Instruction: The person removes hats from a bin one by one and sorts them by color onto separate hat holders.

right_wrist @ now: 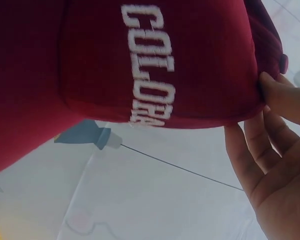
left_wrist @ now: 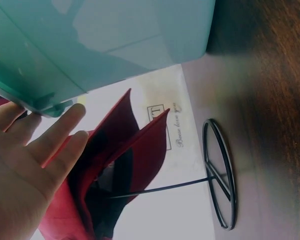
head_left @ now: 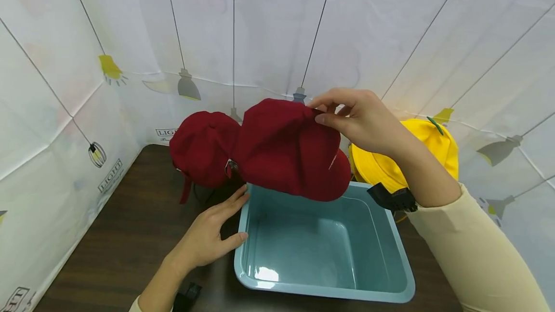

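My right hand point(head_left: 362, 119) pinches the crown of a dark red baseball cap point(head_left: 277, 153) between thumb and fingers, above the back of a light blue plastic tub point(head_left: 329, 294). White stitched letters run across the front of this cap point(right_wrist: 190, 55) in the right wrist view. At the tub's left rim, my left hand point(head_left: 205, 240) touches the edge with extended fingers. A second dark red cap point(head_left: 201, 146) is behind it at the back left, its strap hanging down. The left wrist view shows a red cap point(left_wrist: 150, 160) over a thin black wire stand point(left_wrist: 232, 185).
A yellow hat point(head_left: 431, 146) with a green stem stands at the back right, partly behind my right forearm. The dark wooden table point(head_left: 125, 235) meets printed white sheeting point(head_left: 269, 23) at the back and left. The tub's inside shows bare walls and floor.
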Demonstrator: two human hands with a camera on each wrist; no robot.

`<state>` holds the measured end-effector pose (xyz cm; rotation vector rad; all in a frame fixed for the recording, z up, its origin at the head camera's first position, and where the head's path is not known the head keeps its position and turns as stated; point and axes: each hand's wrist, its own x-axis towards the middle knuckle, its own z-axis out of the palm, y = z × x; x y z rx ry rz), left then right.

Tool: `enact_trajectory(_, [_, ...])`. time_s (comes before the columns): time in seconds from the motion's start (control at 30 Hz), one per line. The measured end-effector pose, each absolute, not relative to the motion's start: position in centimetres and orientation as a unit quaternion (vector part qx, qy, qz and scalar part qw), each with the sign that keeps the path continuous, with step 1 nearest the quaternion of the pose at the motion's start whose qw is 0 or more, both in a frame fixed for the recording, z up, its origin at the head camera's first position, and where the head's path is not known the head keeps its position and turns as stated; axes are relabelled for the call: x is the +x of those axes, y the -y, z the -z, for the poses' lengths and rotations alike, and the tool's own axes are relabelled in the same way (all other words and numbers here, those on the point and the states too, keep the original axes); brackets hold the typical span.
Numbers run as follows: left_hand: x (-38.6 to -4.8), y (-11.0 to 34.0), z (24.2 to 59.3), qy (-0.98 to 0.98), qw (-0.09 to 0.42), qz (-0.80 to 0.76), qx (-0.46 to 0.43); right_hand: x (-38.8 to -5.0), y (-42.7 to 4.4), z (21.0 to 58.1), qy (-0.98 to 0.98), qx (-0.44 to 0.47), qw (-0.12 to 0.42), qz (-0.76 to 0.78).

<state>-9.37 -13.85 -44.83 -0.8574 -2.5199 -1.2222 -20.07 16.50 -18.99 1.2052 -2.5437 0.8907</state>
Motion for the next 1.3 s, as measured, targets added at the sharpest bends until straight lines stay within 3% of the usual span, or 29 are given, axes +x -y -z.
enact_trajectory(1.3, [-9.1, 14.1, 44.5, 0.868, 0.103, 0.398, -0.280, -23.5, -7.0, 18.8, 0.861, 0.400, 0.124, -0.288])
